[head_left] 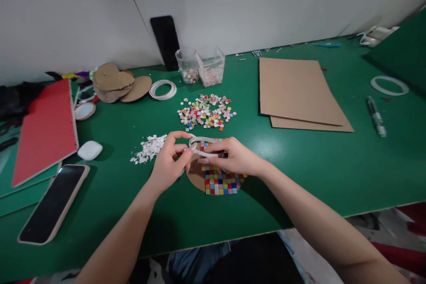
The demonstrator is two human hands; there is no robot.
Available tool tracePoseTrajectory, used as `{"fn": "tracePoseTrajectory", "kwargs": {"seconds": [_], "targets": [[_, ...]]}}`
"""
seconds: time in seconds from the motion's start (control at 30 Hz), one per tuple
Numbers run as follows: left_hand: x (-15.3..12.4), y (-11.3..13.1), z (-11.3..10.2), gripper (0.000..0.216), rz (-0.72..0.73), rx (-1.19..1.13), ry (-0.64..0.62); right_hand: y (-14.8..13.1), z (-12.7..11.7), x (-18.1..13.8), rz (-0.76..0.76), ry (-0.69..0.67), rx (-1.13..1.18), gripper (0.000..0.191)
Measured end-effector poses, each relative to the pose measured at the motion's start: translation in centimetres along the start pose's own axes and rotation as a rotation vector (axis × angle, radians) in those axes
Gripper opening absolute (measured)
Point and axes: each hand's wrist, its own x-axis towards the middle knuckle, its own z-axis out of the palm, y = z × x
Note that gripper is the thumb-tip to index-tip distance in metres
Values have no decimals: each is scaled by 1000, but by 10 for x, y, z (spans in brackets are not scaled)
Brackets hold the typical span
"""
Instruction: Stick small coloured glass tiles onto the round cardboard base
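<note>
Both hands meet over the tiled cardboard disc (219,184): the left hand (169,162) and the right hand (234,156) each pinch the white tape ring (203,153) with closed fingertips, just above the disc's far edge.

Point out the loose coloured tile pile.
Head view: the tile pile lies mid-table, in front of the clear tub, just beyond the tape ring held by the left hand and right hand.

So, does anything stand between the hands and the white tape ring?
Nothing visible. The left hand and right hand both pinch the white tape ring, just over the tiled cardboard.
</note>
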Motion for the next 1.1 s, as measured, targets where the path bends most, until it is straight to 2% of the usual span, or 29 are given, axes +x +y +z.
{"fn": "tracePoseTrajectory", "kwargs": {"seconds": [0.13, 0.23, 0.37, 0.5, 0.77, 0.83, 0.87, 0.9, 0.93, 0.97, 1.03, 1.1], "targets": [[0, 1, 3, 22, -7, -145, 22, 0, 1, 0, 14, -12, 9, 20], [1, 3, 7, 24, 2, -270, 104, -2, 4, 1, 18, 9, 13, 25], [2, 6, 12, 22, 24, -353, 225, -6, 9, 4, -69, 52, -94, 25], [1, 10, 16, 22, 37, -393, 336, -6, 12, 5, -138, 66, -185, 25], [8, 24, 36, 18, 101, -344, 497, -11, 3, 6, -170, 125, -267, 25], [16, 26, 28, 18, 124, -360, 552, -19, 0, 1, -200, 142, -218, 25], [20, 26, 20, 17, 131, -378, 599, -23, -2, -3, -220, 147, -181, 24], [24, 26, 8, 15, 139, -438, 699, -27, -3, -8, -238, 149, -126, 23], [27, 24, -4, 14, 109, -489, 730, -29, -5, -14, -245, 150, -79, 22], [28, 23, -16, 15, 110, -500, 732, -30, -7, -19, -235, 182, -45, 20], [25, 21, -31, 14, 214, -441, 738, -28, -13, -27, -115, 310, 67, 15], [18, 20, -30, 14, 221, -363, 639, -22, -19, -29, 20, 469, 272, 16]]}}
